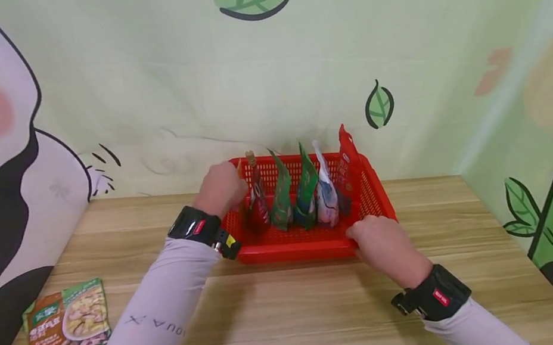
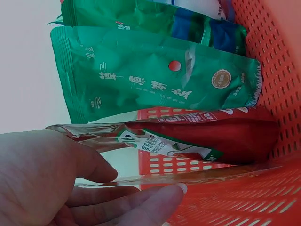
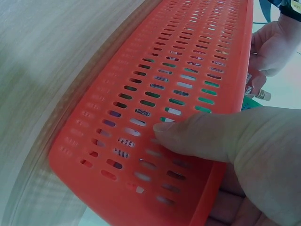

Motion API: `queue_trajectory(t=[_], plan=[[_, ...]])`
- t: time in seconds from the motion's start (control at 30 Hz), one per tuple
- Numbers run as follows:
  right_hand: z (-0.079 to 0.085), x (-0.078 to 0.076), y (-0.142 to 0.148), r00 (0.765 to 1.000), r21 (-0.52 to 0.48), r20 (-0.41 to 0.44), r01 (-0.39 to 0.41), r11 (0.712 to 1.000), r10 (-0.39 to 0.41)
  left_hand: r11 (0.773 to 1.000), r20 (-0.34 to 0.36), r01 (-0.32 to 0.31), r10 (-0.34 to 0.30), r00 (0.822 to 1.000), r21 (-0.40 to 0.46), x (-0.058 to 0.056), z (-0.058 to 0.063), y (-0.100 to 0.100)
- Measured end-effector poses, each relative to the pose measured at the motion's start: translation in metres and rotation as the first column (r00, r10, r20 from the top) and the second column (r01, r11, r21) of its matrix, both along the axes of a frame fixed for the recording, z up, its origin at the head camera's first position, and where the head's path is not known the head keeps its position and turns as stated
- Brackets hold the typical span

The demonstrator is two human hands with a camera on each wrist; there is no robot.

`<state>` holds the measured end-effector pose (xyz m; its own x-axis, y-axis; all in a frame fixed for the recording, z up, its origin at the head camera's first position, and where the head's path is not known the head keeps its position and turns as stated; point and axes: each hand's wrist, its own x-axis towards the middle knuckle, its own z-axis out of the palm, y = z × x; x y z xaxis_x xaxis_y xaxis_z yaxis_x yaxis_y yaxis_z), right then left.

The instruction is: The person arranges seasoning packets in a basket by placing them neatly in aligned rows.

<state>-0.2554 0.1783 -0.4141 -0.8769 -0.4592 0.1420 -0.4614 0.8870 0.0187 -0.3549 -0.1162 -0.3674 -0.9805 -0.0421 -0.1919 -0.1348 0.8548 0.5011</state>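
A red plastic basket (image 1: 294, 249) with slotted walls stands on the table. My left hand (image 1: 222, 188) is at its left end, pinching the top edge of a thin clear-and-brown packet (image 2: 211, 175) seen edge-on. Beside that packet stands a red spouted pouch (image 2: 235, 139), and then a green pouch (image 2: 141, 75) with white lettering. Further right in the basket are another green pouch (image 1: 307, 192), a white pouch (image 1: 326, 198) and a red packet (image 1: 348, 170). My right hand (image 1: 383, 245) grips the basket's front wall near the right corner, thumb (image 3: 188, 134) outside, fingers partly hidden behind the wall.
A green and brown food packet (image 1: 67, 327) lies flat on the wooden table (image 1: 300, 319), left of my left forearm. Behind the basket rises a pale green printed backdrop (image 1: 159, 82) with a panda and leaves, close to the table's back edge.
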Motion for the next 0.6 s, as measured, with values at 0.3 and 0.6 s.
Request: queue_trajectory(t=[0.3, 0.6], plan=[[-0.003, -0.001, 0.000, 1.000, -0.012, -0.002, 0.006, 1.000, -0.006, 0.998, -0.060, 0.058, -0.057, 0.997, 0.029, 0.017, 0.000, -0.007], [-0.002, -0.001, 0.001, 1.000, -0.009, -0.013, 0.005, 1.000, -0.005, 0.993, -0.108, 0.057, -0.046, 0.993, 0.107, 0.060, -0.002, -0.042]])
